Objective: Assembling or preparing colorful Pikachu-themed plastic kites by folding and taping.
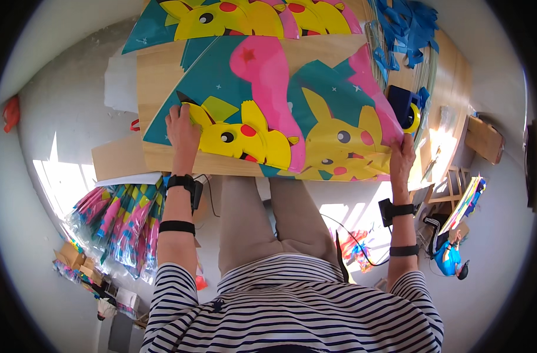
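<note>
A stack of thin printed sheets [212,82], teal and pink with a yellow cartoon animal, lies on the wooden table before me. At its left part, my left hand [183,132] has its fingers bent onto the yellow print near a dark ear tip; the fingertips are partly hidden. My right hand [402,156] pinches the right corner of a paler, see-through printed sheet [330,126] with the same animal. That sheet spreads across the right half of the stack and reaches the table's near edge.
More printed sheets [221,20] lie farther back. Blue ribbons [406,29] and a navy-and-yellow tape dispenser [405,109] are on the right of the wooden table [162,159]. Bagged colourful pieces [118,223] hang at lower left. A person in blue [448,256] is at far right.
</note>
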`<state>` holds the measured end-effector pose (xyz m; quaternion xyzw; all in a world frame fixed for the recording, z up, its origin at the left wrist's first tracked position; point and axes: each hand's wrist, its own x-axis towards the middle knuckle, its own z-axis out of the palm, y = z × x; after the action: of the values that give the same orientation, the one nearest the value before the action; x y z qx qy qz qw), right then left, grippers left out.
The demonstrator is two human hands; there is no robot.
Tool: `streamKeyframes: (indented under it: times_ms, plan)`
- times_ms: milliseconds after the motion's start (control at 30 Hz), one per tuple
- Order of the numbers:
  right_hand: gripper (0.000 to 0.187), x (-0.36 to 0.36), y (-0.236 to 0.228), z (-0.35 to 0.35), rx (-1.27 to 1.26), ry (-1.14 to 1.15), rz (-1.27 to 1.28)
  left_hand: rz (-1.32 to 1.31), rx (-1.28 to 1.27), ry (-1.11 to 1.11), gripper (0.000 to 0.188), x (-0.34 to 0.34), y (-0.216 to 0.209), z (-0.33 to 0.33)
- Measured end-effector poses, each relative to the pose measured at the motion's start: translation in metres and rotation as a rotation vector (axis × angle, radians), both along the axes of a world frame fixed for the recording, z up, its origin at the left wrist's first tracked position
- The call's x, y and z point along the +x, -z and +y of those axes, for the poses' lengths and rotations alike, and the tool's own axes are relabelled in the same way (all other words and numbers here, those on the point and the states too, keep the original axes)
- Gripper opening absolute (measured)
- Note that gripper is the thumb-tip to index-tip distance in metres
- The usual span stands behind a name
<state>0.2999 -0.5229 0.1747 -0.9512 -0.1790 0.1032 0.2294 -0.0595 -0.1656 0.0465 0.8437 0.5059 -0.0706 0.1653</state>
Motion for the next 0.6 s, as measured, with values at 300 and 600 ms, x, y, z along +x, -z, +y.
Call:
streamKeyframes:
  times_ms: [300,600]
  plan:
    - [0.012,-0.02,-0.137,0.036,0.181,-0.081,-0.129,-0.39,-0.132,0.049,0.05,-0.001,-0.019,-0.047]
    - [0.038,-0.063,-0.308,0.058,0.621,-0.148,0.162,-0.745,-1.485,-0.333,0.071,0.053,-0.07,-0.119]
